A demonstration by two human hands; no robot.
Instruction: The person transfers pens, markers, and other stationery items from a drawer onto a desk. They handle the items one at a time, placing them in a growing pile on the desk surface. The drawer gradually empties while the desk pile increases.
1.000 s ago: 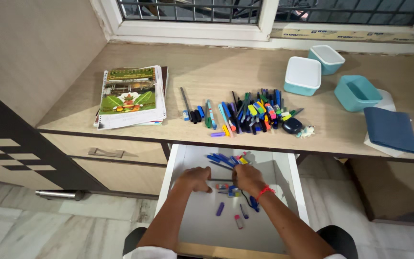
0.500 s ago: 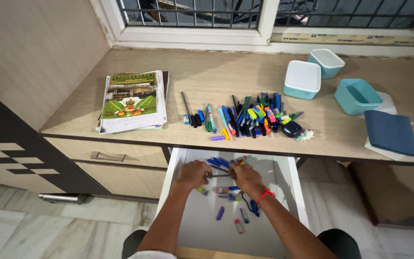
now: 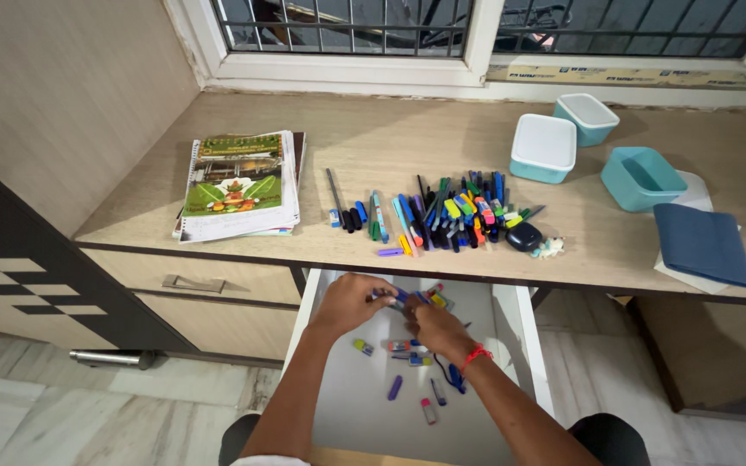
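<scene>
**Pen sorting, drawer not empty yet**

Both hands were down in the open white pull-out drawer [image 3: 511,345], meeting over a small bunch of blue pens and markers [image 3: 403,298] near its back edge. The left hand [image 3: 349,302] was curled with fingertips pinching at that bunch; the right hand [image 3: 435,328], red thread at the wrist, was closed around a few more right beside it.

Progress-wise I'd say well along: a big row of coloured pens and markers [image 3: 442,216] already lay on the light wooden desk [image 3: 390,138], while only scattered bits remained in the drawer, like a purple cap [image 3: 395,387] and some short pieces.

Containers: two lidded teal plastic boxes [image 3: 546,148] looked shut, contents hidden. A third teal tub [image 3: 641,177] sat open and looked empty.
</scene>
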